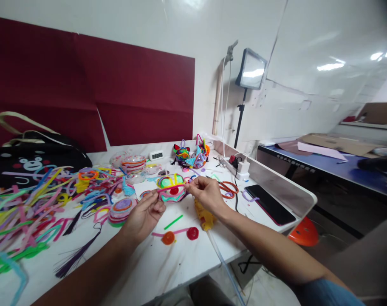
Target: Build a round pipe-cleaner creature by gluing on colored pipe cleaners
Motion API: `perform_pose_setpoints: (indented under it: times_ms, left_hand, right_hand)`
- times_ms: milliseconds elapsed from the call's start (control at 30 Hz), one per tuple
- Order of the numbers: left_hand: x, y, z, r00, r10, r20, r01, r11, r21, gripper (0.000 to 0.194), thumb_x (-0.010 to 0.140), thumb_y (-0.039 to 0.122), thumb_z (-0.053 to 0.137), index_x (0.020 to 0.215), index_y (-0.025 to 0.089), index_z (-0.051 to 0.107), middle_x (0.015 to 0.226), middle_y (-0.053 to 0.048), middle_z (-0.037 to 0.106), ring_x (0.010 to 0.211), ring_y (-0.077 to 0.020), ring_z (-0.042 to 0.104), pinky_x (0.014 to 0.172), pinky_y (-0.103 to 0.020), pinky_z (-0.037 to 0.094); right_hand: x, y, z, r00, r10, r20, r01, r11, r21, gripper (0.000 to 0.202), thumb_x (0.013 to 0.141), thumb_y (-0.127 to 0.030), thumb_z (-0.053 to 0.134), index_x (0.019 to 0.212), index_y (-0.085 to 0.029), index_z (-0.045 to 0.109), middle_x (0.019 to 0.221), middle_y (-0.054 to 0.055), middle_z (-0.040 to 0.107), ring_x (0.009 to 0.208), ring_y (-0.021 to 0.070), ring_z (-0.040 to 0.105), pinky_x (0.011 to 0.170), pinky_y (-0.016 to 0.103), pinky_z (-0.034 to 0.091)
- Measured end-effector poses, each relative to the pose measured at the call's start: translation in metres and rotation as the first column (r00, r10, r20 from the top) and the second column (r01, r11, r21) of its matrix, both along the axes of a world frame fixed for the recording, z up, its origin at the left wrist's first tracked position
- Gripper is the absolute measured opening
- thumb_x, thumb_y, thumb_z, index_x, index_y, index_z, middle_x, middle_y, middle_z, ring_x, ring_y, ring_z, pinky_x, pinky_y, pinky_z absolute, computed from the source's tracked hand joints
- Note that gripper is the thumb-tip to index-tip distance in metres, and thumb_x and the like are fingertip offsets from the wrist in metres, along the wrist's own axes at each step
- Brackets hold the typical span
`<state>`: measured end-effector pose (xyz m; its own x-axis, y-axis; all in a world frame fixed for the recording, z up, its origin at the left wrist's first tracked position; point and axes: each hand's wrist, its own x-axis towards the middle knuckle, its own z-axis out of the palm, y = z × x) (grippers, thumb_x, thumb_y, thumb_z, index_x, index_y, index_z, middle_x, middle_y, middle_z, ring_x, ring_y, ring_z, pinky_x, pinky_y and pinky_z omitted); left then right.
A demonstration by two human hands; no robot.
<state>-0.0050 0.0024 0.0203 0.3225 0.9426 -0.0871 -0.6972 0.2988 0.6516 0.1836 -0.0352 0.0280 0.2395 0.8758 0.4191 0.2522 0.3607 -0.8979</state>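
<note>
Two bare hands meet over a white table, both gripping one pink pipe cleaner stretched between them. Left hand pinches its left end with thumb and fingers closed; right hand pinches the other end the same way. Just behind the pipe cleaner lies a colourful coiled piece, touching it or nearly so; I cannot tell which. Nearer the person than the pipe cleaner lie two small red coils on a pink stem. Far left of it spreads a heap of loose pipe cleaners. Orange scissors lie right of it.
</note>
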Motion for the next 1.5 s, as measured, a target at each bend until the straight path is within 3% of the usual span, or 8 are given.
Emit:
perform_pose_setpoints:
  times_ms: [367,633,900,1133,1367,1500]
  left_hand:
    - [0.000,0.000,0.001,1.000,0.008,0.000,-0.008,0.999,-0.035,0.031,0.090,-0.003,0.042,0.069,0.010,0.060,0.051,0.005,0.047,0.039,-0.0034,0.044,0.041,-0.017,0.040]
    - [-0.001,0.001,0.000,1.000,-0.006,0.006,0.006,0.999,-0.043,0.032,0.091,-0.003,0.040,0.068,0.011,0.057,0.051,0.005,0.046,0.039,-0.0030,0.043,0.041,-0.018,0.040]
    - [-0.001,-0.001,0.004,1.000,-0.001,0.029,0.003,0.998,-0.065,0.032,0.092,-0.003,0.039,0.067,0.011,0.054,0.051,0.007,0.044,0.037,-0.0018,0.042,0.040,-0.018,0.038]
    - [-0.002,-0.002,0.005,1.000,-0.006,0.016,0.007,0.996,-0.092,0.035,0.093,-0.002,0.038,0.064,0.012,0.053,0.048,0.007,0.039,0.035,-0.0019,0.041,0.039,-0.017,0.037]
    - [-0.002,-0.003,0.006,1.000,-0.016,0.024,0.018,0.994,-0.106,0.036,0.094,-0.001,0.038,0.064,0.013,0.050,0.048,0.008,0.038,0.035,-0.0014,0.039,0.039,-0.017,0.036]
    - [-0.002,-0.004,0.008,0.999,-0.020,0.027,0.023,0.994,-0.111,0.035,0.094,-0.001,0.037,0.065,0.013,0.051,0.048,0.008,0.039,0.034,-0.0011,0.039,0.038,-0.017,0.035]
  right_hand:
    - [0.002,0.004,-0.006,0.997,0.068,-0.043,-0.069,0.997,-0.035,0.032,0.073,-0.046,0.070,0.065,-0.016,0.061,0.054,-0.005,0.049,0.049,0.0081,0.039,0.048,0.023,0.029]
    - [0.004,0.001,-0.001,0.964,0.158,-0.215,-0.180,0.980,-0.085,0.022,0.066,-0.035,0.074,0.070,-0.016,0.065,0.058,-0.002,0.061,0.049,0.0087,0.047,0.051,0.023,0.036]
    - [0.003,0.000,0.003,0.880,0.200,-0.430,-0.274,0.955,-0.117,0.030,0.053,-0.029,0.085,0.071,-0.016,0.064,0.056,-0.003,0.064,0.047,0.0071,0.047,0.049,0.022,0.034]
    - [0.007,0.000,0.003,0.801,0.222,-0.557,-0.401,0.889,-0.222,0.041,0.052,-0.030,0.087,0.083,-0.015,0.064,0.062,0.000,0.070,0.046,0.0056,0.049,0.047,0.019,0.036]
    - [0.009,0.002,0.001,0.739,0.257,-0.622,-0.489,0.841,-0.233,0.048,0.051,-0.026,0.089,0.087,-0.017,0.057,0.062,0.001,0.070,0.044,0.0060,0.051,0.044,0.016,0.037]
    - [0.010,0.001,0.002,0.723,0.283,-0.631,-0.530,0.813,-0.243,0.044,0.053,-0.025,0.089,0.086,-0.015,0.061,0.062,0.001,0.070,0.044,0.0053,0.051,0.043,0.016,0.037]
